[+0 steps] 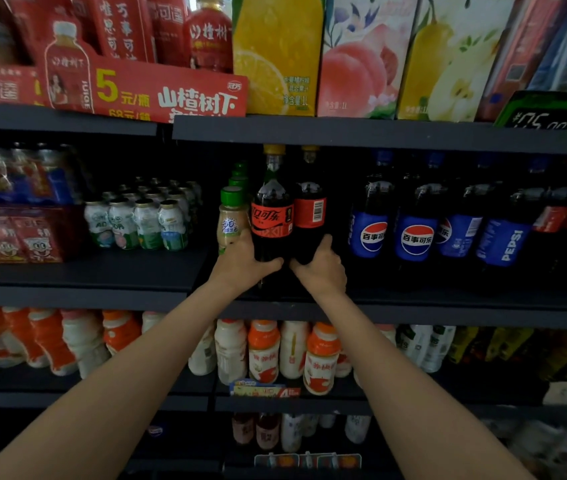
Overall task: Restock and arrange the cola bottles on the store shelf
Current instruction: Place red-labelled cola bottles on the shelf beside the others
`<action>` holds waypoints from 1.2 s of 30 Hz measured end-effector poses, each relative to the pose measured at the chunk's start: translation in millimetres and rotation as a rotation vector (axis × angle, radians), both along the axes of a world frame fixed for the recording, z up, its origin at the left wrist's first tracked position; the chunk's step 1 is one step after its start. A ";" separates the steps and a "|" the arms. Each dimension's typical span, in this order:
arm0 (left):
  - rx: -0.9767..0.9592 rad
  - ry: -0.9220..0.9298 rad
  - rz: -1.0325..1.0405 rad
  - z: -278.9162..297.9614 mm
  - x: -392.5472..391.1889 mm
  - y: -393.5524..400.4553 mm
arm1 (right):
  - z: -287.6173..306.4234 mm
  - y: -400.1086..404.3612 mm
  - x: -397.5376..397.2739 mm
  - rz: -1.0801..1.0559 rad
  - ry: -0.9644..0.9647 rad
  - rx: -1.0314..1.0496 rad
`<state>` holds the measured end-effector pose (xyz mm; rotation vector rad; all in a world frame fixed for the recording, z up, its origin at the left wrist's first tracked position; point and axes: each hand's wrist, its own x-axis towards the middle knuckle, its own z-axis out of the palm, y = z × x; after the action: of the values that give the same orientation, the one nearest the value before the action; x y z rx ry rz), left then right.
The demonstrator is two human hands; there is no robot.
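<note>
left hand (240, 261) grips one cola bottle (271, 216), right hand (322, 268) another (309, 216); pepsi bottles (413, 233) beside.

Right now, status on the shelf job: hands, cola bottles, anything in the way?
Left hand grips left cola bottle; right hand grips right cola bottle. Both upright on middle shelf. Green-capped bottle tight on left, Pepsi bottles on right.

Dim, shadowy shelf recesses — brighter top row, soft wide-angle edge blur.
</note>
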<state>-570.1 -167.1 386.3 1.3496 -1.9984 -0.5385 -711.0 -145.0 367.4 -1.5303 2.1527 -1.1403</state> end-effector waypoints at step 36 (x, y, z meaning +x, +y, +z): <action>-0.074 -0.002 0.009 -6.3 -6.1 -1.7 | -2.0 -3.5 6.1 -0.128 -0.176 0.089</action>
<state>-576.2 -168.8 380.0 1.3146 -1.9932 -0.4547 -704.9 -148.5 365.4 -1.2220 2.1763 -1.1548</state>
